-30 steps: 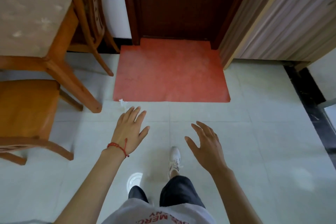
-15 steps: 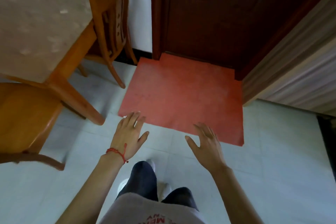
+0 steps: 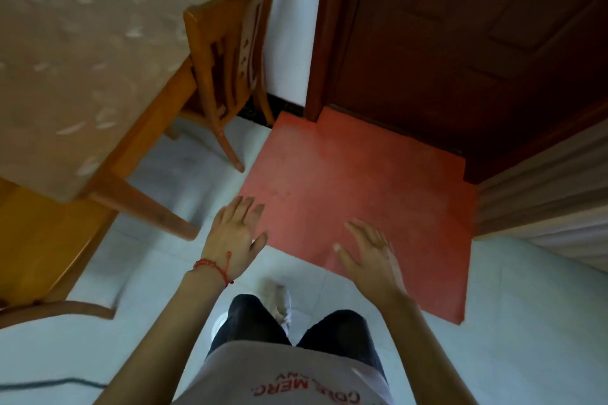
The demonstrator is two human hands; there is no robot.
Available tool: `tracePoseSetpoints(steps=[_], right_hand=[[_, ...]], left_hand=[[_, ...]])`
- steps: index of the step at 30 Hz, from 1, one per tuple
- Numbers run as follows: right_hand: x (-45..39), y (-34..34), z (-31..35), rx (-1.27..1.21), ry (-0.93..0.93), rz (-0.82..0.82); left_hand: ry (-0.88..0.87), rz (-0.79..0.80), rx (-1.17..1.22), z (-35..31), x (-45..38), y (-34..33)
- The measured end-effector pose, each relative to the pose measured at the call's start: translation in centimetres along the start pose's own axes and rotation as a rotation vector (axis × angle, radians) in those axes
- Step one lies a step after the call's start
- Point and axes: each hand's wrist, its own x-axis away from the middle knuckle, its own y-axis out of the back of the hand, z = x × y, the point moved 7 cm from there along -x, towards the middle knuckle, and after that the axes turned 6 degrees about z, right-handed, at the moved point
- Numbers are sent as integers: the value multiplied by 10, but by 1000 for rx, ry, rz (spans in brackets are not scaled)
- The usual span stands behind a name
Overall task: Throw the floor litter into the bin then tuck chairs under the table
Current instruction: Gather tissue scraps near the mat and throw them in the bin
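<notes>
My left hand point(image 3: 235, 233), with a red string at the wrist, hovers open above the near left corner of the red mat point(image 3: 362, 194). My right hand point(image 3: 368, 253) is open too, spread over the mat's front edge. Neither holds anything. A wooden table point(image 3: 82, 52) with a beige patterned cloth fills the upper left. One wooden chair point(image 3: 230, 52) stands at its far side against the wall. A second chair's seat point(image 3: 42, 240) shows at the left edge, out from under the table. No litter or bin is visible; my left hand covers the floor at the mat's corner.
A dark brown door point(image 3: 460, 26) is shut behind the mat. A striped panel point(image 3: 552, 207) stands at the right. The table leg point(image 3: 144, 210) angles down just left of my left hand. My legs and a white shoe point(image 3: 279, 302) are below; a dark cable point(image 3: 49, 383) lies bottom left.
The view has moved forward and turned left, so the table and mat are nearer. A small white scrap seen by the mat's corner a second ago is out of sight. Both hands stay open.
</notes>
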Motion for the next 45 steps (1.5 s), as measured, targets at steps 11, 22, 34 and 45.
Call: tracePoseSetpoints(steps=[11, 22, 34, 45], right_hand=[[-114, 10, 45, 150, 239, 219], [-202, -11, 103, 408, 761, 440], [-223, -116, 109, 488, 863, 613], [-282, -251, 100, 406, 833, 559]], left_hand=[[358, -27, 90, 58, -24, 6], [864, -98, 339, 57, 8, -30], [1082, -155, 511, 76, 33, -108], [956, -109, 497, 157, -20, -223]])
